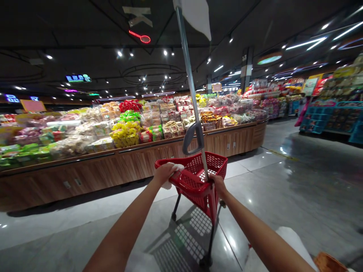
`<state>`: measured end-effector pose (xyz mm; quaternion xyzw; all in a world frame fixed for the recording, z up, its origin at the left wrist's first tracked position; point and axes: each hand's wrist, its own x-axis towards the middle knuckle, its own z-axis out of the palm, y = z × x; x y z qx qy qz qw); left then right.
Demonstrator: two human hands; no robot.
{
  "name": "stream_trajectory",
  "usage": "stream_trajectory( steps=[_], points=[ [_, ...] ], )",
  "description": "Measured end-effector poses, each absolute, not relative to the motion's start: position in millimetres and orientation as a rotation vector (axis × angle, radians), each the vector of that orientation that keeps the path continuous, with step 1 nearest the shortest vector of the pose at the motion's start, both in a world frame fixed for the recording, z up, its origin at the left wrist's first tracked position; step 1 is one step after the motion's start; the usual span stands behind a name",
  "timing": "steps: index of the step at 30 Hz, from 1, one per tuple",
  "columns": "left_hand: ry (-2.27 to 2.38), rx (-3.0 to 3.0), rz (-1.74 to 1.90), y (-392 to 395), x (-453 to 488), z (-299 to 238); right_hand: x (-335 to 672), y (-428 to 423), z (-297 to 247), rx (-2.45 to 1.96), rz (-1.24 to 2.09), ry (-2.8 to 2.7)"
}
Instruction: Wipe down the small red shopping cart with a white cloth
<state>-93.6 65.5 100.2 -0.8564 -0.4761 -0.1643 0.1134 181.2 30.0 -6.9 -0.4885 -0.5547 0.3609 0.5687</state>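
Observation:
A red plastic shopping cart (195, 185) with lattice sides and dark legs on wheels stands in front of me. My left hand (164, 173) is closed round a crumpled white cloth (178, 166) and rests on the cart's near left rim. At the near right corner, my right hand (217, 184) curls its fingers over the rim, right against a metal pole (188, 64). Whether those fingers also wrap the pole is hidden. The pole rises tilted out of the cart; it bears a grey loop handle (193, 139) and, at its top, a white panel (197, 15) cut off by the frame.
A long wood-panelled display counter (136, 166) heaped with packaged food (126, 134) runs behind the cart. Blue display racks (317, 117) stand at the right. Glossy grey floor tiles (263, 189) stretch to the right. A brown object (330, 262) shows at the bottom right edge.

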Motion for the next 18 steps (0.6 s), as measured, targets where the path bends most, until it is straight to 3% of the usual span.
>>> stream_trajectory(
  steps=[2, 7, 9, 14, 18],
  points=[
    [-1.580, -2.399, -0.548, 75, -93, 100, 180, 19, 1, -1.143, 0.723, -1.267],
    [-1.639, -2.344, -0.669, 63, -71, 92, 137, -19, 38, -1.135, 0.001, -1.389],
    [-1.640, -2.358, -0.713, 52, -58, 89, 114, -28, 55, -1.190, -0.066, -1.682],
    [-1.623, -2.443, -0.849, 32, -36, 86, 101, -37, 74, -1.810, -0.175, -1.957],
    [-1.397, -2.665, -0.747, 29, -20, 91, 130, -39, 69, -1.834, -0.422, -2.018]
  ],
)
